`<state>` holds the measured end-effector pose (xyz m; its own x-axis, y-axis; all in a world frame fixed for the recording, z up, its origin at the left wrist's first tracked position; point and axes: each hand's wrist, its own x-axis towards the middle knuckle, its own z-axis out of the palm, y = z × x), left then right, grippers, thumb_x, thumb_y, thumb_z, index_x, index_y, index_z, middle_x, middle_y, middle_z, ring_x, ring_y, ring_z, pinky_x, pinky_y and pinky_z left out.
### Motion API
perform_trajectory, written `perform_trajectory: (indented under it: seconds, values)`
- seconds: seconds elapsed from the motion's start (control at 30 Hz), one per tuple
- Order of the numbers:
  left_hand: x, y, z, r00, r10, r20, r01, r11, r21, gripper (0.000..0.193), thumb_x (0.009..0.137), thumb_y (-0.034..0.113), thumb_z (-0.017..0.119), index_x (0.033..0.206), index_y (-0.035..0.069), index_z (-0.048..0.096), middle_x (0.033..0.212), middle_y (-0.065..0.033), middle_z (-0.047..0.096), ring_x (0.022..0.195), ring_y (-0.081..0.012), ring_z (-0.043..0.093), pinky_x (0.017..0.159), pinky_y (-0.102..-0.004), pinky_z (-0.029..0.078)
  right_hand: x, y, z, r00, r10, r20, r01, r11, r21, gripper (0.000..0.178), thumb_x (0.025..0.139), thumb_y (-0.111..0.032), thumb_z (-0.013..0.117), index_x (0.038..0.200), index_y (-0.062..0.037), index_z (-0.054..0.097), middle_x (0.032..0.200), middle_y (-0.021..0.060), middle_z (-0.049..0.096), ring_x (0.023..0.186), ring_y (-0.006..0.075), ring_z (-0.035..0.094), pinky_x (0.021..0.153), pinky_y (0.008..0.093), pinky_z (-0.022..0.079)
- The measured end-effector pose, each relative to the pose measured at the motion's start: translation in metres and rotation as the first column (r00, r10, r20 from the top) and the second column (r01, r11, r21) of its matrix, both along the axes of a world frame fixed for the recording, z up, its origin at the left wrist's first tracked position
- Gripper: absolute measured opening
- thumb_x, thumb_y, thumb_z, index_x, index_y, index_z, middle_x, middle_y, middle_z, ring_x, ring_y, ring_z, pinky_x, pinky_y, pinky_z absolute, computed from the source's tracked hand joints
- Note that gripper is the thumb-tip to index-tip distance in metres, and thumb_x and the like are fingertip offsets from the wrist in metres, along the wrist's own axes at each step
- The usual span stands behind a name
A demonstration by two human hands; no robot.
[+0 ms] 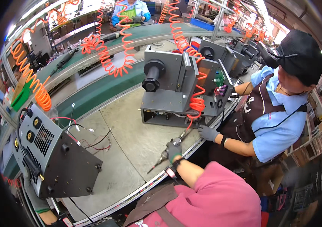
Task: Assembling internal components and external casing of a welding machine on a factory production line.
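Observation:
My right hand, in a grey-green glove, is closed round an air screwdriver low over the bench's front edge. Its thin bit points left and down, and an orange coiled hose joins its rear end. At the far left stands a dark grey metal housing with vent slots, brass-coloured sockets and a black cable on its face. My left hand, gloved too, grips the lower left edge of this housing; its fingertips are partly hidden. Loose red, black and white wires trail from behind the housing onto the bench.
A second grey machine with a black spool holder stands open at the centre. Beside it a co-worker in a black cap has a gloved hand near my screwdriver. Orange coiled hoses hang above the green conveyor.

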<state>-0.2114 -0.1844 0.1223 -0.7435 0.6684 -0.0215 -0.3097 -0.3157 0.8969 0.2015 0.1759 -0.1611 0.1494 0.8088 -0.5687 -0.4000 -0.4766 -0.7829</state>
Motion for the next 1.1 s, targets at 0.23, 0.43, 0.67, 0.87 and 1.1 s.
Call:
perform_trajectory:
  seconds: [0.23, 0.43, 0.67, 0.87, 1.1]
  values:
    - [0.003, 0.003, -0.013, 0.999, -0.009, 0.044, 0.002, 0.989, 0.150, 0.042, 0.095, 0.023, 0.049, 0.131, 0.001, 0.045, 0.123, -0.0145, 0.056, 0.103, -0.0217, 0.061, 0.089, -0.0346, 0.051, 0.073, -0.051, 0.121, 0.994, 0.008, -0.109, 0.016, 0.976, 0.215, 0.026, 0.076, -0.002, 0.057, 0.099, -0.0080, 0.046, 0.067, 0.0069, 0.051, 0.046, 0.0168, 0.048, 0.032, 0.0289, 0.037]
    - [0.005, 0.003, -0.019, 0.989, 0.025, 0.146, -0.040, 0.994, 0.099, 0.042, 0.096, 0.023, 0.047, 0.131, 0.000, 0.044, 0.123, -0.0146, 0.056, 0.103, -0.0215, 0.061, 0.088, -0.0350, 0.052, 0.090, 0.007, 0.283, 0.937, 0.233, 0.259, -0.349, 0.653, 0.672, 0.028, 0.076, -0.016, 0.060, 0.100, -0.0059, 0.050, 0.075, 0.0028, 0.055, 0.051, 0.0137, 0.053, 0.047, 0.0277, 0.048]
    - [0.038, 0.013, 0.004, 0.988, 0.150, 0.031, -0.152, 0.984, 0.096, 0.038, 0.094, 0.023, 0.052, 0.122, -0.003, 0.051, 0.108, -0.0130, 0.063, 0.088, -0.0199, 0.065, 0.077, -0.0316, 0.055, 0.007, 0.117, 0.479, 0.828, 0.516, 0.218, -0.370, 0.212, 0.905, 0.029, 0.081, -0.025, 0.066, 0.099, -0.0050, 0.054, 0.077, 0.0047, 0.055, 0.066, 0.0140, 0.056, 0.061, 0.0263, 0.051]
    - [0.056, 0.015, 0.009, 0.965, 0.261, -0.024, -0.256, 0.959, 0.124, 0.036, 0.093, 0.023, 0.053, 0.118, -0.002, 0.053, 0.101, -0.0115, 0.066, 0.084, -0.0188, 0.067, 0.073, -0.0310, 0.056, -0.118, 0.102, 0.588, -0.053, 0.989, 0.136, -0.230, -0.144, 0.962, 0.041, 0.089, -0.026, 0.061, 0.114, 0.0038, 0.047, 0.088, 0.0059, 0.050, 0.078, 0.0133, 0.052, 0.071, 0.0273, 0.051]
    - [0.070, 0.010, 0.027, 0.720, 0.481, -0.501, -0.627, 0.760, -0.171, 0.064, 0.081, 0.010, 0.065, 0.136, -0.003, 0.033, 0.122, -0.0176, 0.050, 0.110, -0.0218, 0.053, 0.090, -0.0302, 0.047, -0.222, -0.018, 0.442, 0.021, 0.973, 0.231, -0.587, -0.175, 0.790, 0.048, 0.081, -0.029, 0.065, 0.121, -0.0103, 0.046, 0.087, 0.0013, 0.051, 0.069, 0.0130, 0.051, 0.059, 0.0286, 0.046]
